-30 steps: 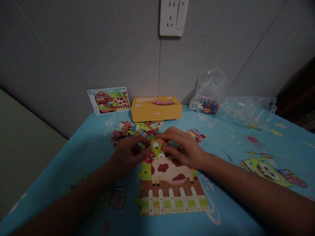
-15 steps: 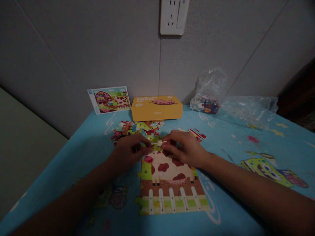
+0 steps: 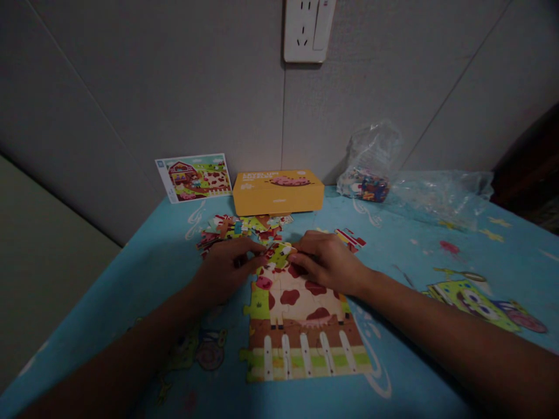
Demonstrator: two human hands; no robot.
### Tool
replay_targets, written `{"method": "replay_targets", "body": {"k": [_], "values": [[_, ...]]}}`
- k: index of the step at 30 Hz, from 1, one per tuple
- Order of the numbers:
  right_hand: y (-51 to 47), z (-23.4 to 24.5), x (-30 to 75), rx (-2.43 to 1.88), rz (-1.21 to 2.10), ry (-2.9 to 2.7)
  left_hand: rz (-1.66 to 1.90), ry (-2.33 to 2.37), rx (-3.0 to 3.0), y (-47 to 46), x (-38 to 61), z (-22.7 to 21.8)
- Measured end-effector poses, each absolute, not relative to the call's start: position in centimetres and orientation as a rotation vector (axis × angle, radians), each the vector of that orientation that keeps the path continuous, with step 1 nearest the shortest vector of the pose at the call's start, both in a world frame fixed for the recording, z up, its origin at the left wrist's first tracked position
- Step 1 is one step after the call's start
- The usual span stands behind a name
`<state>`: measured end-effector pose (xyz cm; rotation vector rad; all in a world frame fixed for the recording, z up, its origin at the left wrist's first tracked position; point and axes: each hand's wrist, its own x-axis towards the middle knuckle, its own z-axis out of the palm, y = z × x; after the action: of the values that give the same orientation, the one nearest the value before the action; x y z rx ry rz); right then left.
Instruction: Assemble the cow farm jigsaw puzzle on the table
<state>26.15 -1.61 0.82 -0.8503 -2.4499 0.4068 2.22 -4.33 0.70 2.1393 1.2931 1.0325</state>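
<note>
A green puzzle piece [image 3: 279, 252] with red and white patches is held at the top edge of the joined jigsaw puzzle [image 3: 305, 326]. My left hand [image 3: 229, 262] pinches the piece's left side between thumb and fingers. On its right side, my right hand [image 3: 327, 259] pinches it too. Brown-spotted cow, pink snout and white fence show on the joined part, which lies flat below both hands. The right hand covers the upper right of the puzzle.
Loose puzzle pieces [image 3: 225, 227] lie in a heap behind my left hand, and red-striped pieces [image 3: 350, 239] behind the right. Along the wall stand a picture card [image 3: 194, 178], a yellow box [image 3: 278, 195] and a clear bag of pieces [image 3: 367, 174]. Another plastic bag [image 3: 445, 195] lies right.
The puzzle piece has turned from edge-on to showing its printed face. Both hands keep hold of it and have barely shifted.
</note>
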Motion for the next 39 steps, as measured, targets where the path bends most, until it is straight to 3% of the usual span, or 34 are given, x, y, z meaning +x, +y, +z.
{"method": "replay_targets", "body": {"k": [4,14,39], "values": [[-1.5,0.9,26.1,-0.744,0.361,-2.497,1.162,1.266,2.166,-4.5,2.1,0.9],[-1.7,1.0,26.1,-0.966,0.381,-2.432,1.011,1.213,2.271,-4.3,2.1,0.5],[-1.7,0.9,25.8,-0.888,0.477,-2.552,0.791,1.299,2.345,-3.9,1.9,-0.1]]}}
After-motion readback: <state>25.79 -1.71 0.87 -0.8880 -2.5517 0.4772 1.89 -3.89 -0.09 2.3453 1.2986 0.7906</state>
